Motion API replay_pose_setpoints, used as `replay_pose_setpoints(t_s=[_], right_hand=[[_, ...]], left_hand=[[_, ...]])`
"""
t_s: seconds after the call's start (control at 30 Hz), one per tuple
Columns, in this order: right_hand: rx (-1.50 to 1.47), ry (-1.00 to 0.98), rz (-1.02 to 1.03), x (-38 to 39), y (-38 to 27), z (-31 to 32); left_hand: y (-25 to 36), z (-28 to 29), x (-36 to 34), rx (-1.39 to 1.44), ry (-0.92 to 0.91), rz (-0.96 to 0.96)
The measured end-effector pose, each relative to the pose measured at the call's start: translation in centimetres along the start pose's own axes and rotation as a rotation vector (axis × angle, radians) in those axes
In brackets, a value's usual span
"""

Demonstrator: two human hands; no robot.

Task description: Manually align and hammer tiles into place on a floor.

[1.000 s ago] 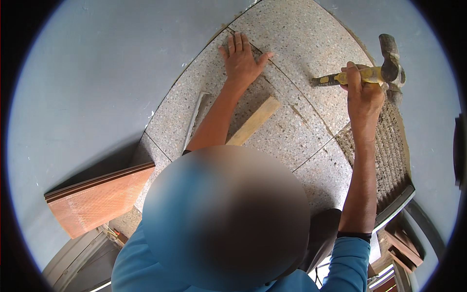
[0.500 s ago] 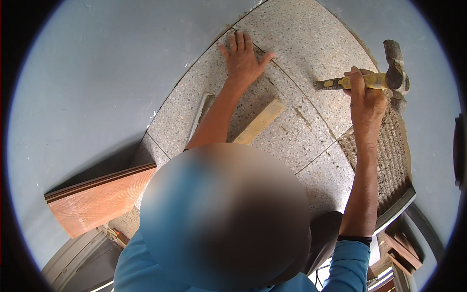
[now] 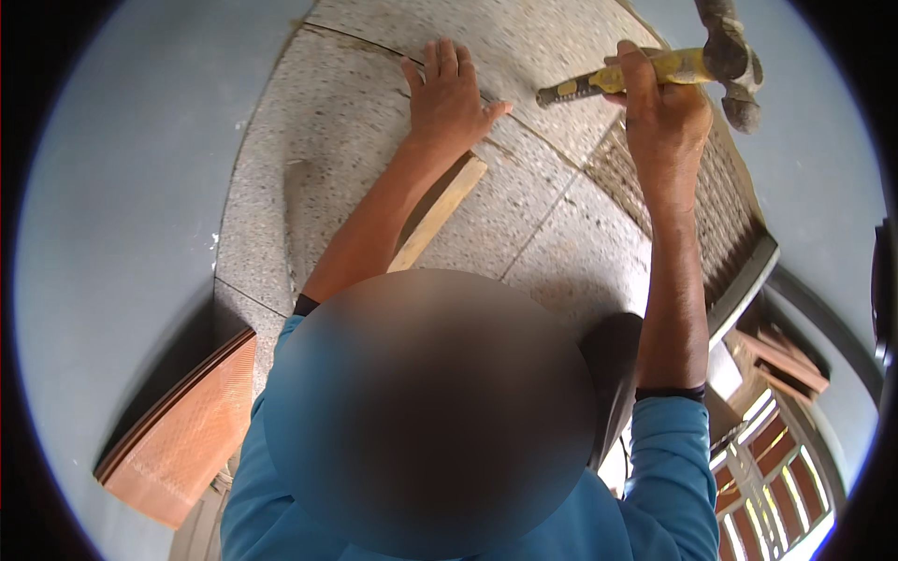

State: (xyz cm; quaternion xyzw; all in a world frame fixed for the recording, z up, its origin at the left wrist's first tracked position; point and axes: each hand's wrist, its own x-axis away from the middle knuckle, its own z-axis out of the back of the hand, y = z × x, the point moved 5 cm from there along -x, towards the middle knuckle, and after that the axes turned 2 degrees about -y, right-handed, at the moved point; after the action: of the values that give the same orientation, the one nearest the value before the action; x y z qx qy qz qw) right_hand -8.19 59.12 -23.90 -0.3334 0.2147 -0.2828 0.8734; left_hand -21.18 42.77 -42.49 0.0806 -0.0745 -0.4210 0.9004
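Gripping one hammer (image 3: 683, 66) in right hand (image 3: 666, 122), left hand (image 3: 448, 105) spread wide, one wooden block (image 3: 440, 213) nearby

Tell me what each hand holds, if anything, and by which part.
Right hand: metal-headed hammer with yellow-and-black handle, gripped by its yellow part. Left hand: nothing; lies spread on speckled grey terrazzo tiles.

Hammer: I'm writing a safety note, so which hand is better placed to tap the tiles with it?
Likely the right hand: it holds the hammer in a closed grip. The left hand is spread over a speckled tile, showing no tool.
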Motion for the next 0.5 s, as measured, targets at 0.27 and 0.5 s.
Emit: replay_pose_setpoints(t_s=[0.27,0.5], right_hand=[[-0.094,0.163,0.076,2.0,-0.1,2.1],[-0.031,0.075,0.026,2.7,0.5,1.9]], left_hand=[[2.9,0.1,0.2,0.140,0.018,0.019],[3.5,0.6,0.8,0.183,0.020,0.097]])
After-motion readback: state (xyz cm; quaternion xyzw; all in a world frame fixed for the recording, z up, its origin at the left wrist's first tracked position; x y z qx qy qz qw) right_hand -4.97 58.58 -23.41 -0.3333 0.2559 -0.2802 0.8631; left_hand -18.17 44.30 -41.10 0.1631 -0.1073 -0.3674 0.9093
